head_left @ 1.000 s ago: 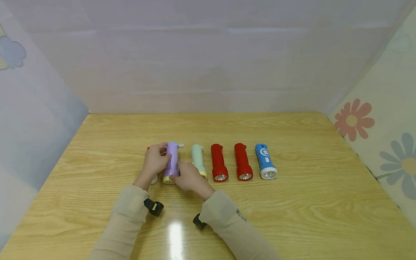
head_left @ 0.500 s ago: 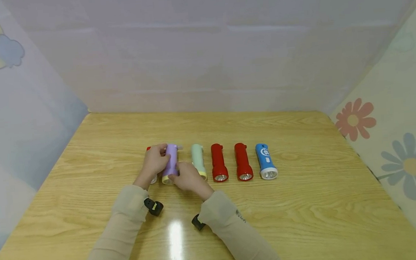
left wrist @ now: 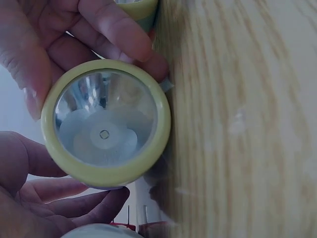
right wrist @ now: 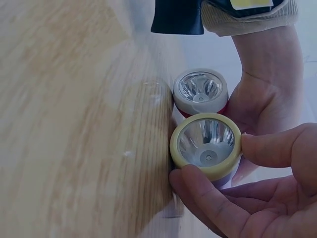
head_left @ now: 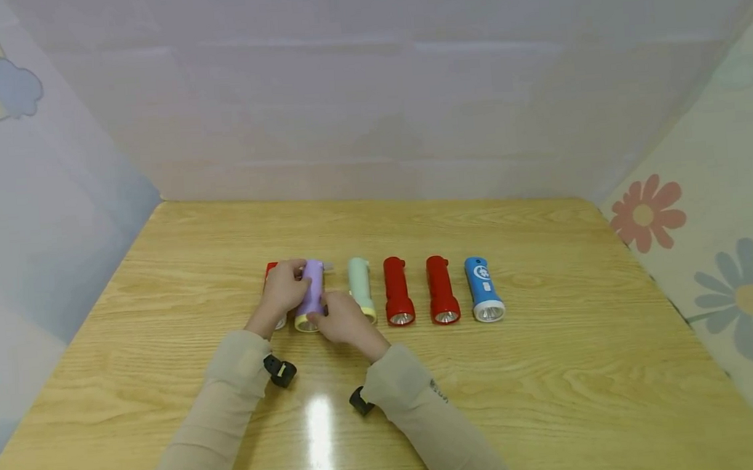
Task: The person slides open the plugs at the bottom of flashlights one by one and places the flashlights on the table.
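A purple flashlight (head_left: 312, 287) with a yellow rim lies on the wooden table, lens facing me. My left hand (head_left: 285, 289) holds its body from the left. The right hand (head_left: 343, 319) pinches its head; in the right wrist view, thumb and fingers are around the yellow rim (right wrist: 207, 144). A small greyish translucent piece (head_left: 328, 265) sticks out near the purple flashlight's far end. To the left, partly hidden by the left hand, lies a red flashlight (head_left: 270, 267) with a white rim (right wrist: 200, 91). A pale green flashlight (head_left: 359, 283) lies just right of the purple one.
Further right in the row are two red flashlights (head_left: 396, 284) and a blue flashlight (head_left: 481, 282) with a white rim. The wooden table (head_left: 556, 368) ends at a pale cloth backdrop (head_left: 368, 119) behind and at the sides.
The purple flashlight has shifted slightly left relative to the row, with both hands staying on it. Its protruding end piece looks fainter than a second ago. Other flashlights keep their places.
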Motion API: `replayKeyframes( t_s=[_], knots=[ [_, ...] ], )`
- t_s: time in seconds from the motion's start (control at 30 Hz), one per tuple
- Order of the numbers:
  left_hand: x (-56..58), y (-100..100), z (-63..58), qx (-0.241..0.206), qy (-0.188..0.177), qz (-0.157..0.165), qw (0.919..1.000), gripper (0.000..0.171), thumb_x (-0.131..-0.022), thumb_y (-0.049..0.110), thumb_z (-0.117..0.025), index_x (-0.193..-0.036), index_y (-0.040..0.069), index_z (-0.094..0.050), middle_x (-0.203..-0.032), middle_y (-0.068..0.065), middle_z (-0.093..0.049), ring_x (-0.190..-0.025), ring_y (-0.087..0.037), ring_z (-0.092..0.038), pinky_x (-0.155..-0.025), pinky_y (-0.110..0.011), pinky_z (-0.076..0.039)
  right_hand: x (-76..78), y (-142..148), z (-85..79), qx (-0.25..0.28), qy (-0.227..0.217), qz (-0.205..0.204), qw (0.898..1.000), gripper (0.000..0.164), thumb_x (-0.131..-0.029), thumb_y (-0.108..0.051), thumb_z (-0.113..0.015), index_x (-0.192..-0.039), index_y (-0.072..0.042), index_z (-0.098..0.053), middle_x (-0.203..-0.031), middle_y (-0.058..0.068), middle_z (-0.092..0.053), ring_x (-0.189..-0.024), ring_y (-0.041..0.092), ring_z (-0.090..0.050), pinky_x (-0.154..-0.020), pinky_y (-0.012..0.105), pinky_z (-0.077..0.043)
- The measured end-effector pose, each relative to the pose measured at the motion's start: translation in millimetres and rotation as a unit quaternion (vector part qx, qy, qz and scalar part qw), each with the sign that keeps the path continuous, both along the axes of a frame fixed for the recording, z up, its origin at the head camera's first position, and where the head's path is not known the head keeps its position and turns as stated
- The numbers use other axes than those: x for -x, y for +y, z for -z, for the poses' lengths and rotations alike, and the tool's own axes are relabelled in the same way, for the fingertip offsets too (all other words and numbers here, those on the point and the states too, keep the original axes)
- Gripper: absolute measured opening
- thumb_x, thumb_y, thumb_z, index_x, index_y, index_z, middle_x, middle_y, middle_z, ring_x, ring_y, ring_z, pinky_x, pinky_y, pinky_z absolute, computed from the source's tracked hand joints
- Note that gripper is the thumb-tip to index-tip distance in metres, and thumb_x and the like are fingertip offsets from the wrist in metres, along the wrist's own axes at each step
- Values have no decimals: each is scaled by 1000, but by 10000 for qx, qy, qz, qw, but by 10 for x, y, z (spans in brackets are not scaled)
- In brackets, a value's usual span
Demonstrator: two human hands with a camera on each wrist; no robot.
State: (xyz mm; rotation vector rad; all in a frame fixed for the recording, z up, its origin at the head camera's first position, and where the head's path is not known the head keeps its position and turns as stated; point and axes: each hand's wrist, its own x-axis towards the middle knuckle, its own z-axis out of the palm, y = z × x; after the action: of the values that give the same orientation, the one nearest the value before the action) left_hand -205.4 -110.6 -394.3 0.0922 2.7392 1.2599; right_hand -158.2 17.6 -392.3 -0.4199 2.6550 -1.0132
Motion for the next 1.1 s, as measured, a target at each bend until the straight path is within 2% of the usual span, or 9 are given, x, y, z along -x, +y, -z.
replayKeyframes(
  t_s=[0.2, 0.63, 0.9, 1.1],
  knots=[
    [-16, 7, -4, 82, -68, -8, 9999, 42, -86, 0, -50, -126, -12, -46, -118, -29, -53, -110, -36, -51, -88, -43, -44, -10, -4, 3, 63, 14, 22, 10000, 25, -90, -17, -58, -69, -5, -49, -57, 1, -37, -49, 11, -36, -44, 21, -29],
    [-13, 4, 30, 208, -61, -30, 9998, 41, -86, 0, -51, -125, -11, -47, -119, -28, -52, -106, -35, -53, -85, -41, -46, -21, -26, 14, 13, 90, 97, 9999, 20, -89, -16, -58, -74, -3, -54, -60, 1, -43, -51, 11, -40, -45, 21, -33],
    [-25, -3, 44, 246, -13, 24, 9997, 42, -84, 0, -51, -124, -11, -48, -119, -28, -53, -108, -35, -52, -87, -42, -45, -69, -34, -5, -127, 312, 96, 9994, 18, -88, -14, -59, -76, -2, -56, -60, 2, -44, -52, 12, -41, -45, 21, -33],
    [-34, 7, 25, 138, 74, 34, 9999, 42, -83, 0, -51, -123, -12, -49, -117, -28, -54, -107, -35, -53, -87, -43, -44, -103, -17, -52, -435, 506, 113, 9977, 19, -86, -18, -61, -74, -5, -55, -62, 1, -45, -56, 13, -42, -48, 22, -33]
  ],
)
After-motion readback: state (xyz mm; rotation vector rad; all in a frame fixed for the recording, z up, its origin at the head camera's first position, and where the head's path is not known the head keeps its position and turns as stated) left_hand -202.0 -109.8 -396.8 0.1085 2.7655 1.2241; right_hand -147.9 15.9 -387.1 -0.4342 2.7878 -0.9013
